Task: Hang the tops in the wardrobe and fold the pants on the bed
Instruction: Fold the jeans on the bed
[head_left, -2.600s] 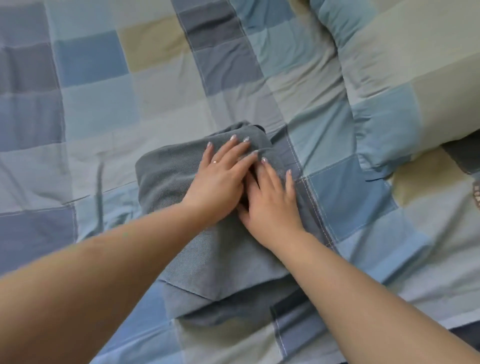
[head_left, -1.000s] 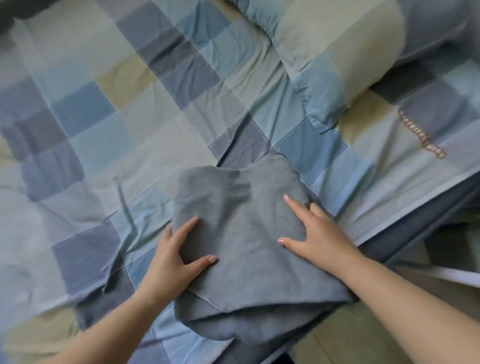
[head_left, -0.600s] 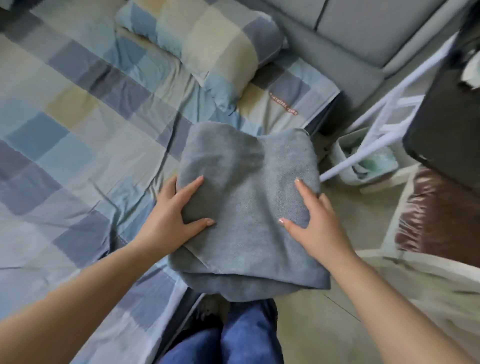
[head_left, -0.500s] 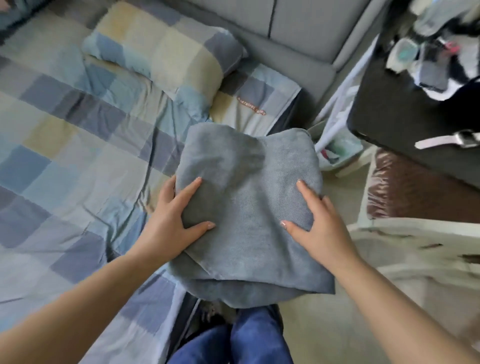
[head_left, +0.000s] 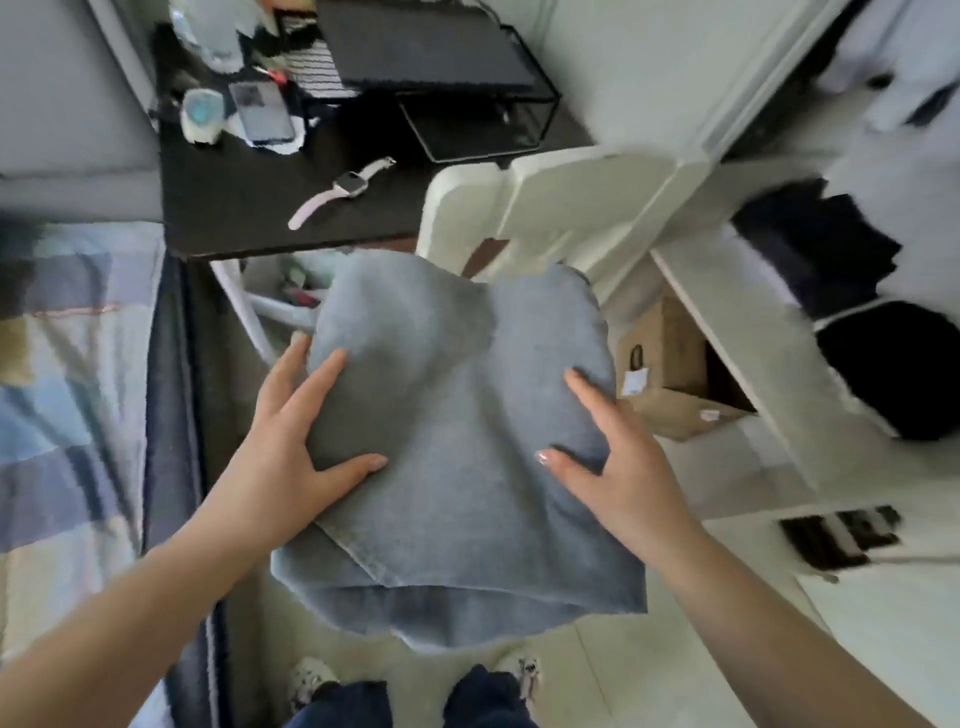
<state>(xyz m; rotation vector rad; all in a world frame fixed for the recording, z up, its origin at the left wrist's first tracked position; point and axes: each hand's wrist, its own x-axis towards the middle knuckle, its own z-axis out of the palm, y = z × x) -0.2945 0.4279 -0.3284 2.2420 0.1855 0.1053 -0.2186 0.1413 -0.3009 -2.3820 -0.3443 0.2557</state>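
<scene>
Head view, looking straight down: a folded grey pair of pants (head_left: 457, 447) is held up in the air in front of the person, above the floor (head_left: 649, 670) and clear of the bed (head_left: 62, 395), which lies well off to the left of the pants. The left hand (head_left: 291, 447) grips the left edge of the pants, thumb laid on top and pointing inward, the fingers spread along the side and curling under the fold. The right hand (head_left: 613, 457) grips the right edge of the pants in the same way, thumb on top, fingers wrapped over the side. The lower layers of the fold hang loose below the hands, toward the person's shoes and dark trouser legs (head_left: 415, 701).

Beyond the pants, past their far edge, stands a dark worktop (head_left: 249, 208); on it lie a wristwatch (head_left: 343, 189), a phone (head_left: 262, 111) and a black wire rack (head_left: 467, 83). Just beyond the pants' far right corner is a pale chair back (head_left: 550, 208). To the right of the pants sits a cardboard box (head_left: 670, 374) on the floor, and further right an open wardrobe (head_left: 737, 322) with dark folded clothes (head_left: 821, 244) on its shelves; that part is blurred, so details there cannot be told.
</scene>
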